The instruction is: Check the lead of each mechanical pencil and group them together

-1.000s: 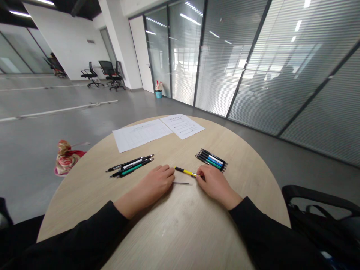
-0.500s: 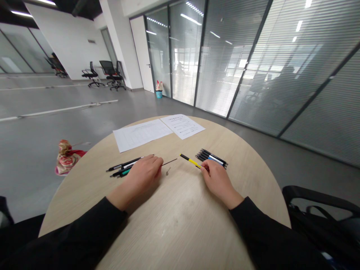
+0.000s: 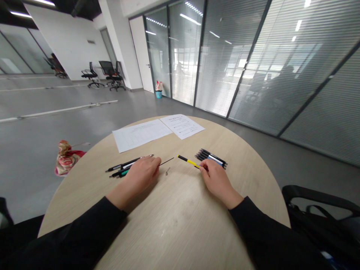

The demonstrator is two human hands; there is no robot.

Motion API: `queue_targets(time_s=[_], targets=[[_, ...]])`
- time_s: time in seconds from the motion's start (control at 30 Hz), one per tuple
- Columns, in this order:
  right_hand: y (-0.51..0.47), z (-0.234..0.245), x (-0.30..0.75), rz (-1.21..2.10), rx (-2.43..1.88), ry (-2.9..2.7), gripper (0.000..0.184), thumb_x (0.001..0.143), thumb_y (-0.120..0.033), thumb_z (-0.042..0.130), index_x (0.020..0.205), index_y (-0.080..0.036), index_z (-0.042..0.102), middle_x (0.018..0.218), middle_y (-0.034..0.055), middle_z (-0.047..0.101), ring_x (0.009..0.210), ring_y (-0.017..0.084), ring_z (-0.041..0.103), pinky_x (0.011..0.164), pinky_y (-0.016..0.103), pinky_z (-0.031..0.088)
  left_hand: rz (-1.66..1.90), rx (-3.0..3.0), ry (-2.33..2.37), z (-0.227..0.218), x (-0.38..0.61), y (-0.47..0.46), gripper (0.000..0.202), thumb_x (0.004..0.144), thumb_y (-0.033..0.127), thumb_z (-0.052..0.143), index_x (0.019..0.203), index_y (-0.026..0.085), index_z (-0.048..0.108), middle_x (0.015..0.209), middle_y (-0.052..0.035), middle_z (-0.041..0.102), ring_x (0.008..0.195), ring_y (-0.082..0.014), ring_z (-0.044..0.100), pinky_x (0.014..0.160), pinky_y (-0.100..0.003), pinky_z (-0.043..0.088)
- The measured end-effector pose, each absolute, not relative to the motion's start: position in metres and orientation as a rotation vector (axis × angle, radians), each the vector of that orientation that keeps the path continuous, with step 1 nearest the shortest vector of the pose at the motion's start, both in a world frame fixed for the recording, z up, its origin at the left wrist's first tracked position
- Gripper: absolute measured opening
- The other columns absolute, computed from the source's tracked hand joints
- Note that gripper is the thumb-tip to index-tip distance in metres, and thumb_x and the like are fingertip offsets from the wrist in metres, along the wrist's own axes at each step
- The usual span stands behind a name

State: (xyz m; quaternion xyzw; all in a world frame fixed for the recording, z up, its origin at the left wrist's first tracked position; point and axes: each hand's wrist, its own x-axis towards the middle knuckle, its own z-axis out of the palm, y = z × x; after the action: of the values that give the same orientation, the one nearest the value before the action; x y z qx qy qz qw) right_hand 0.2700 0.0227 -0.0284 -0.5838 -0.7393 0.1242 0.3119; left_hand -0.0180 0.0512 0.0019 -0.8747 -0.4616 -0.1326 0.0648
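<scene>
The right hand [image 3: 218, 181] is narrowly closed on the near end of a slim yellow-and-black pen [image 3: 188, 162], with the thumb and fingers pinching the barrel. The pen's black far end projects clear of the hand, angled toward the left hand. Compared with the previous frame, the pen's far end sits slightly further left, and the right hand has shifted only slightly.

The left hand [image 3: 142, 174], to the left of the pen, is curled narrowly and appears to hold the end of a thin black refill [image 3: 167, 161]. The refill extends from the fingers toward the pen without touching it. One second earlier, the refill lay on the bench below the pen.

A small silver metal part [image 3: 168, 171] lies on the bench to the left of the pen, just below the refill. Further left, the left hand partly covers a group of black, white and green pens [image 3: 120, 166]. To the right of the pen, a bundle of black, white and blue pens [image 3: 210, 159] lies just beyond the right hand's fingertips. Beyond the pen, two white printed sheets [image 3: 140, 135] lie on the round, light wood-grain bench [image 3: 180, 225].
</scene>
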Motion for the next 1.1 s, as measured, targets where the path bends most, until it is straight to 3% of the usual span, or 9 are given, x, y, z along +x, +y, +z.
queue_targets(time_s=[0.3,0.57,1.1], targets=[[0.024,-0.03,0.27,0.314,-1.539,-1.96,0.009,0.094,-0.013,0.053,0.093,-0.018,0.06,0.094,0.0066,0.066,0.09,0.021,0.059,0.081,0.031,0.042,-0.426,-2.771,-1.365,0.003,-0.022,0.05,0.017,0.093,0.013,0.041,0.089,0.02,0.056,0.085,-0.0072,0.064,0.078,-0.0224,0.058,0.072,-0.035,0.043],[0.024,-0.029,0.274,0.3,-1.544,-1.989,0.01,0.094,-0.013,0.053,0.093,-0.018,0.061,0.095,0.0069,0.066,0.091,0.022,0.058,0.082,0.031,0.041,-0.722,-2.847,-1.604,0.006,-0.021,0.048,0.015,0.096,0.02,0.041,0.097,0.019,0.056,0.093,-0.006,0.065,0.084,-0.0205,0.06,0.076,-0.033,0.047],[0.02,-0.028,0.266,0.426,-1.28,-2.12,0.008,0.093,-0.011,0.056,0.092,-0.018,0.06,0.094,0.0063,0.064,0.089,0.021,0.059,0.08,0.033,0.045,-0.949,-2.896,-1.848,0.008,-0.004,0.035,0.017,0.093,0.03,0.05,0.094,0.02,0.063,0.087,-0.0036,0.066,0.077,-0.0194,0.058,0.069,-0.031,0.043]])
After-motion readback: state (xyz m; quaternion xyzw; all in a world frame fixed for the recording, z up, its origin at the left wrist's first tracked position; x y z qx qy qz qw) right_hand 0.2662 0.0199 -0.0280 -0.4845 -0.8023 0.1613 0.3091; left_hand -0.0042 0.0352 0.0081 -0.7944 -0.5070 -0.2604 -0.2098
